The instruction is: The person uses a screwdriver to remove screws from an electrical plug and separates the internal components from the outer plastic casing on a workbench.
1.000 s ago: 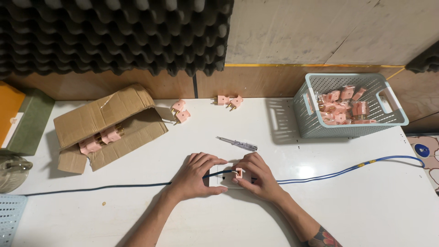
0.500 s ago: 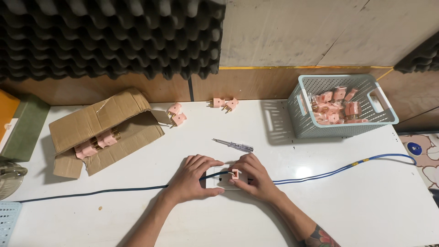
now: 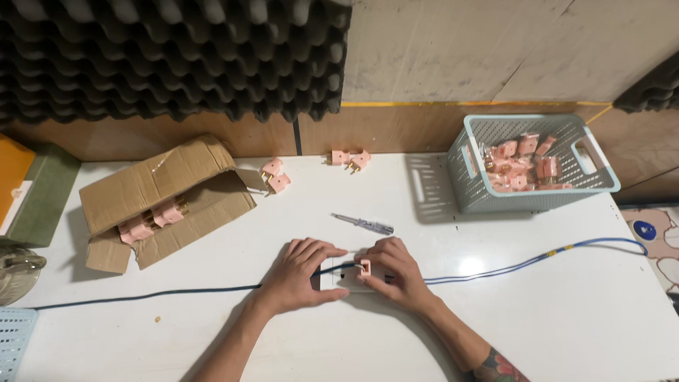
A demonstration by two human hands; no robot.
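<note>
Dark foam panels (image 3: 170, 56) above white table (image 3: 566, 318).

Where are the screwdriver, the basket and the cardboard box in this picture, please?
screwdriver (image 3: 364, 224): head view, middle of its shaft.
basket (image 3: 463, 159): head view, its left wall.
cardboard box (image 3: 152, 182): head view, its top flap.

Glossy white table (image 3: 552, 318), matt cardboard box (image 3: 152, 187), plastic basket (image 3: 460, 177), pink plastic plugs (image 3: 520, 166).
</note>
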